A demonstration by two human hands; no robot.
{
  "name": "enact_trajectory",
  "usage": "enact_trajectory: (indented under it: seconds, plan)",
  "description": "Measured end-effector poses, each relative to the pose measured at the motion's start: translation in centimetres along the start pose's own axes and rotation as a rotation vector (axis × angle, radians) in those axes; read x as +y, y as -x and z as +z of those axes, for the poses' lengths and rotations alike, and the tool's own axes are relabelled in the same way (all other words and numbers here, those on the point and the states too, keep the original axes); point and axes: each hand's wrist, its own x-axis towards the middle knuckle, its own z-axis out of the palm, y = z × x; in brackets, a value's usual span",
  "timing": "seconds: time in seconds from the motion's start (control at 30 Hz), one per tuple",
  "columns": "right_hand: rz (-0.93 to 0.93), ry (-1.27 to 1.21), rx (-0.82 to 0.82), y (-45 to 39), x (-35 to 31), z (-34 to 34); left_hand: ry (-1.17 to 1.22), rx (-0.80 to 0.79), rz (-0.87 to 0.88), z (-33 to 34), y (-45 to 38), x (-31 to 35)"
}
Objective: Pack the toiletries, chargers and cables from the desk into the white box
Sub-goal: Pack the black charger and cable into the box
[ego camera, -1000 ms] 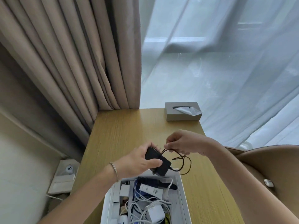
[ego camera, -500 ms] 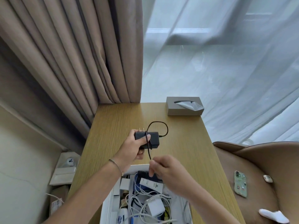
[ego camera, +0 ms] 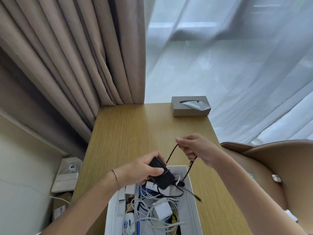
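The left hand grips the black charger above the white box's far end — six o'clock on the tabletop. At two o'clock of it, the right hand's fingers clench its black cable — looped down into the box.

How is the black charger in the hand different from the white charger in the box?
The black charger is dark and held in the left hand above the white box; the white charger is pale and lies inside it. The black one's cable is pulled by the right hand; the white one's lies loose. Both have cables.
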Motion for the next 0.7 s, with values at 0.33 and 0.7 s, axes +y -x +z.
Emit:
enact_trajectory:
  seconds: [0.33,0.7]
  plan:
    - [0.04,0.13,-0.197,4.1,0.0,9.3,0.281,0.648,0.143,0.5,-1.5,-0.3]
    - [0.114,-0.384,-0.124,1.2,4.3,3.6,0.309,-0.073,0.15,-2.2,0.7,-1.4]
